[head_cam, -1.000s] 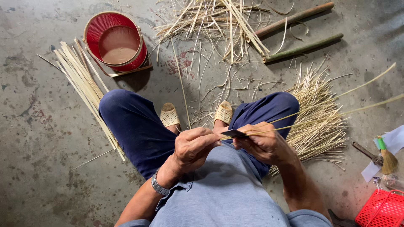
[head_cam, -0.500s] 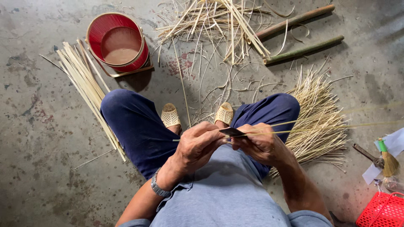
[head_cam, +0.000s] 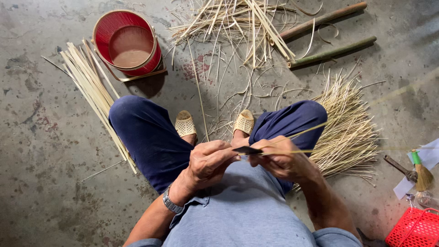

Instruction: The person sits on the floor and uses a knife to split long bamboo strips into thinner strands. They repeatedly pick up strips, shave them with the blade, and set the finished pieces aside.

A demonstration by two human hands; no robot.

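Head view: a person sits on a grey concrete floor point(head_cam: 41, 151), knees apart in dark blue trousers, looking down on both hands at lower centre of the frame. The left hand point(head_cam: 208, 162) has its fingers pinched narrow on the near end of a dark knife blade point(head_cam: 248, 150), which lies flat between the two hands. The right hand point(head_cam: 283, 160) is curled tight, its fingers closed around a thin bamboo strip point(head_cam: 315, 128) that touches the blade and runs off toward the right edge of the frame; farther out it is blurred. A metal watch point(head_cam: 171, 203) sits on the left wrist.

Between the knees are two woven tan sandals point(head_cam: 185, 124). At upper left stands a red round basket point(head_cam: 128, 43), and just beside it, slanting down the left side, lies a bundle of pale flat slats point(head_cam: 91, 87). At top centre is a loose heap of split strips point(head_cam: 233, 20), with two bamboo poles point(head_cam: 331, 52) to its right. Right of the right knee fans a sheaf of fine slivers point(head_cam: 350, 132). At the right edge lie a small broom point(head_cam: 420, 169) and, in the lower right corner, a red plastic crate point(head_cam: 414, 228).
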